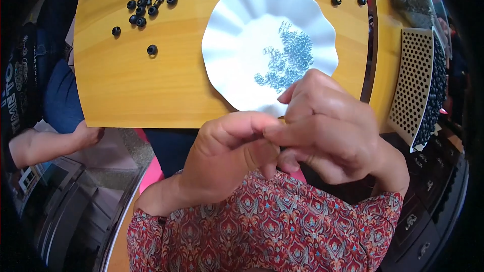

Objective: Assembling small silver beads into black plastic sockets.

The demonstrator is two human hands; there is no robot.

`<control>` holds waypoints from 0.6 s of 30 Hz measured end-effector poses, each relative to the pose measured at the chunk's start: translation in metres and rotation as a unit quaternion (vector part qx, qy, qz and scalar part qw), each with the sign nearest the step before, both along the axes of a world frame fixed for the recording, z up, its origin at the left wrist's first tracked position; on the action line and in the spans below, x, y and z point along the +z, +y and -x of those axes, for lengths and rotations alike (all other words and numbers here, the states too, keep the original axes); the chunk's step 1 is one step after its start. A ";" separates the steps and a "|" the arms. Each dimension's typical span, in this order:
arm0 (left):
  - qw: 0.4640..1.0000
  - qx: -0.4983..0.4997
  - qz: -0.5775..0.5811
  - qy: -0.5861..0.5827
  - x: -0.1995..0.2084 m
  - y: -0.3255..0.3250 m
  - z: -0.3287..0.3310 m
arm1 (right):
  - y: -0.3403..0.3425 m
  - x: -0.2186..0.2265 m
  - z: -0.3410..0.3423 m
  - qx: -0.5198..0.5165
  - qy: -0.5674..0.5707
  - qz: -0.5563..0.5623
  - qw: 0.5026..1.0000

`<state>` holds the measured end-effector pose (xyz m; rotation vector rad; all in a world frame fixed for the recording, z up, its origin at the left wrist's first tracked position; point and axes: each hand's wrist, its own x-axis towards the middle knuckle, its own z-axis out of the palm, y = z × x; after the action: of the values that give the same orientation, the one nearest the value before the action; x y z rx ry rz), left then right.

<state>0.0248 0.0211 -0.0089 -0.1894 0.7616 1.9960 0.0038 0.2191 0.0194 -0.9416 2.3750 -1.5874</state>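
My left hand (227, 151) and my right hand (330, 126) meet fingertip to fingertip in front of the plate's near edge. Both are closed in a pinch. Whatever sits between their fingers is hidden or too small to make out. Just beyond them is a white plate (229, 35) with a wavy rim. On its right half lies a loose heap of small shiny clear-silver rings (292, 53). The knuckles of my right hand overlap the plate's near right rim.
Several small black round parts (152, 49) are scattered over the wooden table (136, 85), mostly far left. A few more black parts (336, 1) lie far right. A perforated tray (413, 75) with black pieces stands at the right. Another person's arm (50, 146) shows at the left.
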 end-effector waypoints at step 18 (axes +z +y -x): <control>0.979 -0.016 -0.005 0.204 -0.006 -0.010 0.003 | 0.004 -0.010 -0.001 -0.034 0.074 0.027 0.996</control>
<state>0.0216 0.0111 -0.0148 0.2470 1.0036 2.0312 0.0049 0.2231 0.0092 -1.0318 2.4987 -1.6700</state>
